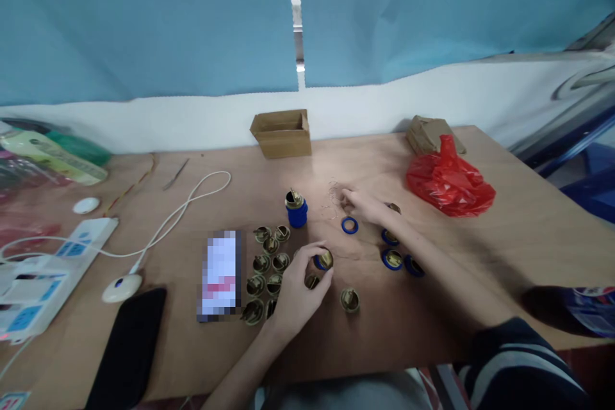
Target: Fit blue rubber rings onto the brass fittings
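Note:
My left hand [303,285] holds a round brass part with a blue ring [323,259] between thumb and fingers. Farther back, my right hand [358,202] reaches to small, thin clear or wiry pieces [332,195]; its fingertips are pressed together, and what they grip is too small to make out. Just below it lies a loose blue ring [350,225]. Several brass parts [262,262] stand in rows left of my left hand, and one [350,300] sits to its right. A blue stack topped by a brass part [296,208] stands behind. Several blue-ringed parts [393,259] lie beneath my right forearm.
An open cardboard box [283,134] stands at the back, with a red plastic bag [450,182] and a brown package [432,133] at the back right. A lit phone [221,275], a black phone [127,349], a white cable [182,208] and a power strip [57,275] lie left.

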Action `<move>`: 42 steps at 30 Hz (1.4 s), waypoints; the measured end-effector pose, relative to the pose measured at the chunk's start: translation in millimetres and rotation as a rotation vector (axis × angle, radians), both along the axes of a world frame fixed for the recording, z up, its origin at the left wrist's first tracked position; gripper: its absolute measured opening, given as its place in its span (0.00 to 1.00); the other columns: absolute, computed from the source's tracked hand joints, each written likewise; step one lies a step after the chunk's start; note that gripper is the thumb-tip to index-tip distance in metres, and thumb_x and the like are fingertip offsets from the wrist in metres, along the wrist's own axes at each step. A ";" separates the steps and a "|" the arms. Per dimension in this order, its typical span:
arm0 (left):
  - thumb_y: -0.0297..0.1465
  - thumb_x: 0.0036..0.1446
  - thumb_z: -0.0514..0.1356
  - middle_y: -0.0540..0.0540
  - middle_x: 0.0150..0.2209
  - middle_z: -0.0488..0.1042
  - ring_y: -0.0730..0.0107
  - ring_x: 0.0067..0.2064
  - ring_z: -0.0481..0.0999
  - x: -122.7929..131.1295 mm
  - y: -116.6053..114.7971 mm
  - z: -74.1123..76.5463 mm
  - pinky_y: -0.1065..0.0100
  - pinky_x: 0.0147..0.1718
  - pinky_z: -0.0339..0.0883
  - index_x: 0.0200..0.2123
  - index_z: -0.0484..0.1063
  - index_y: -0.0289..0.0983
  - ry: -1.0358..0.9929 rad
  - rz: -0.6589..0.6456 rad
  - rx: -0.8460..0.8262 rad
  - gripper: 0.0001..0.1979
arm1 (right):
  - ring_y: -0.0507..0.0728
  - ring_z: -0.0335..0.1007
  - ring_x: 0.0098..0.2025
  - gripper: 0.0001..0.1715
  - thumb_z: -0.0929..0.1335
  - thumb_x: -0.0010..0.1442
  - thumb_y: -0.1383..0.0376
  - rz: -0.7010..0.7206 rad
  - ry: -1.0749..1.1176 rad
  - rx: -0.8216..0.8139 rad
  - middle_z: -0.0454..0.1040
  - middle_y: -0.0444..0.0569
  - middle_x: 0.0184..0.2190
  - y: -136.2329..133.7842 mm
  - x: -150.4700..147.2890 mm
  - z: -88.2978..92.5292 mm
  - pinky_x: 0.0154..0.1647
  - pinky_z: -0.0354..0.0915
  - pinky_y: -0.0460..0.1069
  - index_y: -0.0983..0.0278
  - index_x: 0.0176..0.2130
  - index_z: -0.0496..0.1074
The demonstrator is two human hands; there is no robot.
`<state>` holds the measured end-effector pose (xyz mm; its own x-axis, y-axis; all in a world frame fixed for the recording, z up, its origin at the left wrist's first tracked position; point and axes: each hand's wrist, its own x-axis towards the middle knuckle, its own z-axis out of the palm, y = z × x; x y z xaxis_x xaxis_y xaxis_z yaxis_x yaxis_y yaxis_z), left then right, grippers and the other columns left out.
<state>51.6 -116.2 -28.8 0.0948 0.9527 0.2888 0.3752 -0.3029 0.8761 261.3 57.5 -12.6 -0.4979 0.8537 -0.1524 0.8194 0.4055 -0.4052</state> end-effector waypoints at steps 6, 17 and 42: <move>0.23 0.58 0.62 0.41 0.52 0.77 0.56 0.56 0.77 0.3 0.2 1.1 0.55 0.55 0.70 0.45 0.70 0.41 -0.001 0.004 0.003 0.13 | 0.56 0.67 0.35 0.12 0.64 0.54 0.80 0.008 0.040 0.008 0.74 0.52 0.36 7.2 5.7 -14.3 0.35 0.58 0.48 0.65 0.35 0.67; 0.23 0.58 0.62 0.42 0.53 0.77 0.57 0.57 0.76 0.0 0.3 -0.6 0.55 0.56 0.69 0.46 0.70 0.41 -0.005 -0.011 -0.017 0.14 | 0.54 0.68 0.37 0.12 0.64 0.57 0.79 0.048 0.074 -0.046 0.75 0.48 0.36 11.6 29.3 -7.2 0.38 0.62 0.47 0.64 0.35 0.70; 0.22 0.58 0.62 0.43 0.51 0.77 0.58 0.55 0.77 0.3 3.8 -4.5 0.56 0.54 0.71 0.46 0.70 0.41 0.009 -0.018 0.027 0.14 | 0.64 0.79 0.44 0.16 0.66 0.68 0.61 -0.306 -0.232 -0.009 0.81 0.64 0.43 -16.4 -6.5 -4.8 0.36 0.61 0.49 0.71 0.49 0.71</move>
